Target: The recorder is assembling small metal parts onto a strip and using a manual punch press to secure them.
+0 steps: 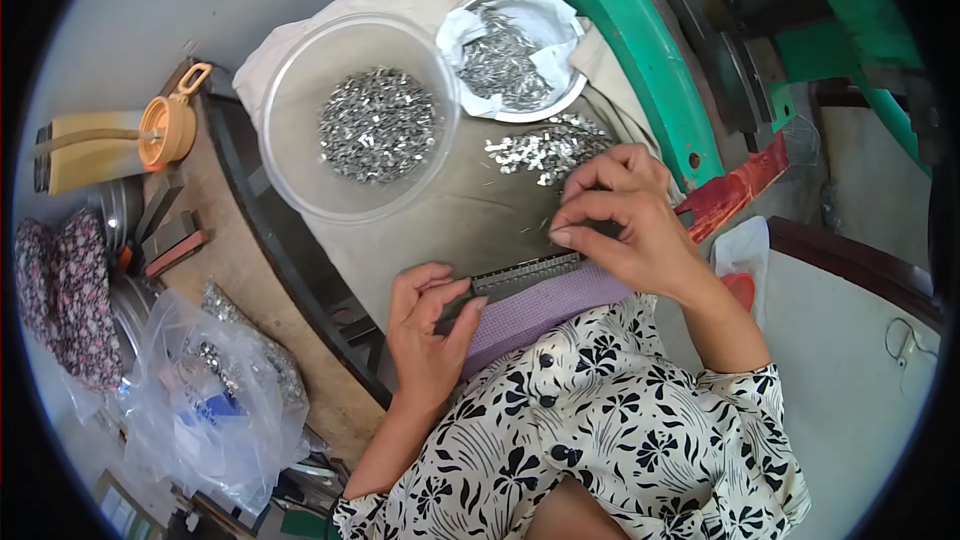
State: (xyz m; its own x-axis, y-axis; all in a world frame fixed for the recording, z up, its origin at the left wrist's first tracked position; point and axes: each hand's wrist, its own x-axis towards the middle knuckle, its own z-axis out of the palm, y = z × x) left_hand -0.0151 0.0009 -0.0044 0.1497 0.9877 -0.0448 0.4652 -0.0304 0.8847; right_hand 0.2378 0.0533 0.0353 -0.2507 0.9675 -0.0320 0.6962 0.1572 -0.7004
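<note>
Head view: left hand point(428, 325) gripping slim, stiff metal rack point(528, 273) by its end at cloth's point(440, 215) near edge; right hand point(625, 215) pinching, seemingly, a tiny light slippery metal clip.

A cloth-covered workbench point(440, 230) carries a clear plastic bowl point(300, 170), a lined metal dish point(575, 90) and loose metal pieces point(545, 148).
</note>
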